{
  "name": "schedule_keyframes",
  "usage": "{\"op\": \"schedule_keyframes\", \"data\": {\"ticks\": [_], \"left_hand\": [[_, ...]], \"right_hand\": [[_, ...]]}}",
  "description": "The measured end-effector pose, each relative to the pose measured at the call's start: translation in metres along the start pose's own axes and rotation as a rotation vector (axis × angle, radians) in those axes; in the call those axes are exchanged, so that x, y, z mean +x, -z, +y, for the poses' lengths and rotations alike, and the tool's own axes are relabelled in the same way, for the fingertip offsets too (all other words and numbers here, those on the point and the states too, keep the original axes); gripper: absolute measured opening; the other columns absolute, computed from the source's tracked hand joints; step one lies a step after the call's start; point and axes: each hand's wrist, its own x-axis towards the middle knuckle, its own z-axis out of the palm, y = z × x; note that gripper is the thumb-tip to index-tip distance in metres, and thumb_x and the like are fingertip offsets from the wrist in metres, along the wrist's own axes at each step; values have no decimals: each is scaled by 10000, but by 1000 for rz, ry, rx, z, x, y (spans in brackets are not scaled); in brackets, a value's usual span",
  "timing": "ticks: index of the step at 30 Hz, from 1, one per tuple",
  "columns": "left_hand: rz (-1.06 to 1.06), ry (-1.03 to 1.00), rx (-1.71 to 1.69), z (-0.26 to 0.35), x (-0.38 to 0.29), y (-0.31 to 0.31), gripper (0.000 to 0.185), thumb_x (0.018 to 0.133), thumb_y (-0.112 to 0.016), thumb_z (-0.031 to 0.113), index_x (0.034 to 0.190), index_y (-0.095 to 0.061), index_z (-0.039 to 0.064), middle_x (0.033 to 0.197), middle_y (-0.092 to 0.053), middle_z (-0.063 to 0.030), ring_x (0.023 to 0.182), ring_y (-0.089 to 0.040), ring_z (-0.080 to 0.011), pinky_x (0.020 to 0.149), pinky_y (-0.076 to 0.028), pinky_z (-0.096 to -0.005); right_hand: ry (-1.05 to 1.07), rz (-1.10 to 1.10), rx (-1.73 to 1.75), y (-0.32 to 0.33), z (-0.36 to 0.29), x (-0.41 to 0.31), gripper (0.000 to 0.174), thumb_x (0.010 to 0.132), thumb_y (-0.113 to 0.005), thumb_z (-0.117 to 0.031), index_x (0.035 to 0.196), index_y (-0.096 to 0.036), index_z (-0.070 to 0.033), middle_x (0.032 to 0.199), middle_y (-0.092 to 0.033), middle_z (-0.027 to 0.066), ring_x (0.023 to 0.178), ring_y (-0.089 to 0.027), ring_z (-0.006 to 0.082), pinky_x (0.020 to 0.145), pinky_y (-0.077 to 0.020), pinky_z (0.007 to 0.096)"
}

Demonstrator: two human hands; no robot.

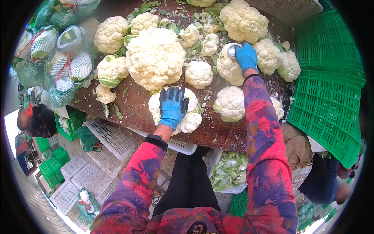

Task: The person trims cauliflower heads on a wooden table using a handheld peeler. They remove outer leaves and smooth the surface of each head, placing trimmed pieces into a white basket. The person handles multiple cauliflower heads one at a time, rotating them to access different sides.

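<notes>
My left hand point(172, 109), in a blue glove with dark fingertips, lies palm down with fingers spread on a white cauliflower head point(191, 122) near the table's front edge. My right hand point(247, 56), also gloved in blue, grips a round, shiny metal object point(234, 50); its exact kind is unclear. That object sits over the top of another cauliflower point(229, 68). A very large cauliflower point(156, 58) stands just beyond my left hand. Between my hands are a small cauliflower head point(199, 74) and a medium one point(230, 103).
Leaf scraps and crumbs litter the brown table point(134, 101). Netted, foam-wrapped cauliflowers point(62, 70) are piled at the left. Green plastic crates point(324, 111) stand at the right. Below the edge is a crate of trimmed leaves point(229, 169). People point(320, 178) are at both sides.
</notes>
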Motion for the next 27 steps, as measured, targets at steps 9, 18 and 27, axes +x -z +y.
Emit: {"op": "schedule_keyframes", "data": {"ticks": [9, 18, 27], "left_hand": [[-29, 3, -1, -3, 2, -3, 399, 806, -555, 298, 1148, -541, 92, 1107, -556, -97, 1078, -465, -289, 990, -267, -487], [-49, -36, -24, -3, 0, -3, 422, 805, -552, 302, 1167, -529, 87, 1130, -545, -90, 1088, -451, -284, 993, -259, -491], [-94, -27, -57, -7, -6, -4, 435, 798, -540, 325, 1162, -536, 87, 1125, -548, -87, 1092, -442, -288, 1006, -229, -504]], "right_hand": [[-215, 112, 591, -9, 125, 10, 367, 852, -571, -346, 858, -630, 16, 750, -610, 60, 680, -510, 149, 623, -409, 337], [630, -442, -201, -24, -10, -220, 276, 733, -566, -203, 969, -579, -60, 1050, -570, 97, 1070, -515, 240, 1078, -187, 455], [180, -397, -429, 7, 62, -159, 296, 767, -598, -179, 1032, -551, -53, 1038, -592, 123, 1004, -565, 264, 1068, -207, 438]]}}
